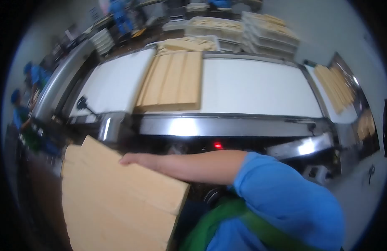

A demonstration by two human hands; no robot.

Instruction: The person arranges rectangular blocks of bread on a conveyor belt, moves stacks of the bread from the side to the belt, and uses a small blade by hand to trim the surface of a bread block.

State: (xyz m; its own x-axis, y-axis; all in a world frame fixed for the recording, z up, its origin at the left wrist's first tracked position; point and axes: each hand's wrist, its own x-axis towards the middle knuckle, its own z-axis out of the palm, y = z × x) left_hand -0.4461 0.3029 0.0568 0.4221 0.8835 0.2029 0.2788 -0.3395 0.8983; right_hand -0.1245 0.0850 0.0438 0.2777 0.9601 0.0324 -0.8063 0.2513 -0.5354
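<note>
Blue cloth sleeve nearest, flat yellowish slabs are clamped by right-hand fingers, left hand unseen; more slabs are left on the smooth white belt.

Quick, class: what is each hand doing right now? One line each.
Left hand: out of view, so its state cannot be told.
Right hand: holding the slabs by an edge, fingers mostly hidden.

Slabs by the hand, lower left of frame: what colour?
The slabs are pale yellowish beige; best seen in the head view, the only one.
</note>
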